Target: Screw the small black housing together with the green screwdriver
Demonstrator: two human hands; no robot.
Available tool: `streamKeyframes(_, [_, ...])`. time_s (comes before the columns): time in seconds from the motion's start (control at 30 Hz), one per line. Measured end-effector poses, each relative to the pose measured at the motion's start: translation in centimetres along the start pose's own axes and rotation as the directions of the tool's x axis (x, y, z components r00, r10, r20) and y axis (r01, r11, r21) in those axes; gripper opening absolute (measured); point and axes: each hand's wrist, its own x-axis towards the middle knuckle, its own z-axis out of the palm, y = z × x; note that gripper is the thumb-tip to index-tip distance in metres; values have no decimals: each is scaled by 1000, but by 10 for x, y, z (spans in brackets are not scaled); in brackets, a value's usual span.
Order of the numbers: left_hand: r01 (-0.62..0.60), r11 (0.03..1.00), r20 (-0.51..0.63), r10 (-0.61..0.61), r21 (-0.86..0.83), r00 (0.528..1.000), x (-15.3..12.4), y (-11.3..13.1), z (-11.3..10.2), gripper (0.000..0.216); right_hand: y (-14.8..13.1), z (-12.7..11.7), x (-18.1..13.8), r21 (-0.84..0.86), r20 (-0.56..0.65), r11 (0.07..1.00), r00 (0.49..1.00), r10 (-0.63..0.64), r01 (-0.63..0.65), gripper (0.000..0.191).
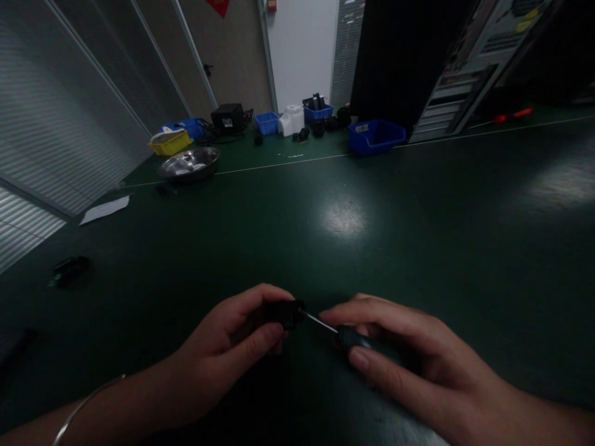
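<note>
Screwdriver at black part, unreadable label on box

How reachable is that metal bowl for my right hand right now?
Probably not reachable: the right hand holds a screwdriver, and the metal bowl sits far across the green table.

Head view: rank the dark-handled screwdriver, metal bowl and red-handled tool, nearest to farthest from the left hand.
1. Dark-handled screwdriver: just right, in the right hand.
2. Metal bowl: farther back, left.
3. Red-handled tool: far back, right.
</note>
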Motion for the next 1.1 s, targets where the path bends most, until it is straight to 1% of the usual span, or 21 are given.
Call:
streamKeyframes(0.07, [-19,999,-2,19,39,1000,0,2,1,21,-2,2,3,-7,9,1000,1000,-25,25,24])
streamKeyframes(0.13, [-68,990,-10,70,121,998,-1,3,2,22,-3,3,6,-10,8,998,998,-62,62,26])
streamKeyframes(0.23, [-175,944,25,175,280,984,0,3,3,28,-4,2,8,-11,15,996,996,-90,91,31])
streamKeyframes(0.3, [-222,913,52,218,341,975,1,3,2,31,-4,0,7,-21,30,995,995,-98,98,31])
streamKeyframes(0.37, [-242,896,67,234,372,970,2,3,2,31,-3,-2,6,-38,43,993,993,-107,109,33])
streamKeyframes(0.47, [-242,882,105,218,404,970,4,4,0,27,-2,-5,6,-60,75,992,991,-109,114,37])
streamKeyframes(0.57, [-201,897,117,168,395,979,5,7,-1,21,-3,-6,8,-52,89,992,989,-114,119,38])
streamKeyframes(0.67, [-136,933,65,121,335,991,6,9,-2,15,-5,-5,9,-52,84,992,990,-109,114,35])
streamKeyframes(0.73, [-114,945,41,106,308,993,6,10,-1,14,-7,-4,9,-55,86,993,991,-98,103,32])
streamKeyframes(0.87, [-80,960,30,75,268,997,7,11,0,14,-8,-3,6,-28,91,996,993,-80,82,30])
streamKeyframes(1.0, [-27,992,-18,29,124,999,7,9,2,14,-4,-4,6,-25,70,996,994,-80,82,32])
streamKeyframes(1.1, [-15,994,4,15,109,1000,6,9,1,15,-2,-4,7,-34,81,995,993,-86,89,32])
